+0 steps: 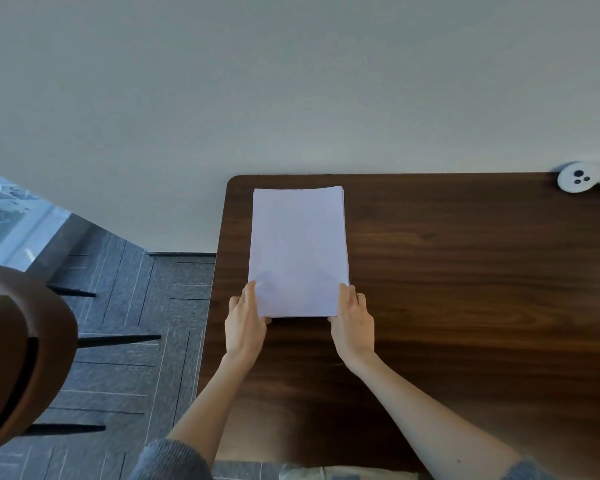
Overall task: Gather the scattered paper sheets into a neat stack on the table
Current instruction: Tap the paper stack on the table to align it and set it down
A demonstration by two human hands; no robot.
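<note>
Paper stack (297, 251) lies on table (465, 271) between the hands, reaching beyond them; left hand (245, 322) and right hand (353, 323) press straight fingers (249, 295) against its sides; no loose sheets visible; only final squaring apparently remains.

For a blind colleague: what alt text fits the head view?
A left hand and right hand press against the near side edges of a squared white paper stack lying on a dark wooden table. A white controller sits at the far right edge; a brown chair stands left.
</note>
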